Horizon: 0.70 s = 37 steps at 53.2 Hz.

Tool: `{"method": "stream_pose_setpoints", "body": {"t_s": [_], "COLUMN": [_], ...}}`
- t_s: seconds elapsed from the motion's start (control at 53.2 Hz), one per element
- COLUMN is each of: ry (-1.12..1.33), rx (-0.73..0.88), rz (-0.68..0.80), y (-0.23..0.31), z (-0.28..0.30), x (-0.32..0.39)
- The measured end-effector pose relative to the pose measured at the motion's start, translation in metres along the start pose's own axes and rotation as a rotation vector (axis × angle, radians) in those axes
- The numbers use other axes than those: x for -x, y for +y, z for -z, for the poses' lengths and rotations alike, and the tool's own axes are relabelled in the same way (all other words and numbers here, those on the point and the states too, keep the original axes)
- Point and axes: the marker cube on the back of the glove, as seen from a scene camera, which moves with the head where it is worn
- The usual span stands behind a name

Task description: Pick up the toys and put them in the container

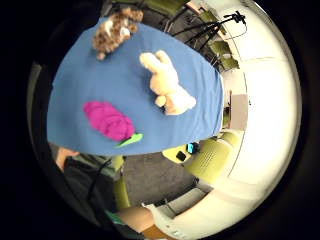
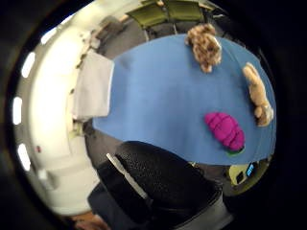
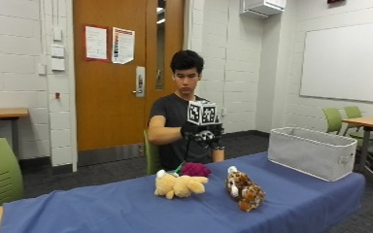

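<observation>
A: Nearest the outside camera, the spotted brown plush toy [image 3: 245,190] lies on the blue tablecloth [image 3: 109,208], just beside the tan plush rabbit [image 3: 178,185].

B: Confirmed. Behind the rabbit, toward the person, sits the magenta plush toy [image 3: 195,169] with a green leaf tip. All three toys rest on the cloth, none in the container.

A: Container position?

B: Grey fabric bin [image 3: 311,151] stands at the far end of the table, well apart from the toys. In the thumb side palm view it shows at the cloth's edge [image 2: 93,86].

A: Hand state?

B: Gloved right hand [image 3: 201,133] is raised above the table, over the magenta toy, touching nothing. Whether its fingers are straight or curled, I cannot tell.

A: Palm views agree: the cloth lies well below, with magenta toy [image 1: 109,120], rabbit [image 1: 167,85] and spotted toy [image 1: 116,29] spread apart on it.
</observation>
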Motion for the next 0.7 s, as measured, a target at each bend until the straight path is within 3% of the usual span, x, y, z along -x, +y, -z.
{"method": "stream_pose_setpoints", "body": {"t_s": [0.301,0.696], "ry": [-0.028,-0.106], "rx": [0.074,0.024], "rz": [-0.053,-0.092], "y": [0.003,0.014], "z": [-0.106,-0.121], "x": [-0.035,-0.039]}}
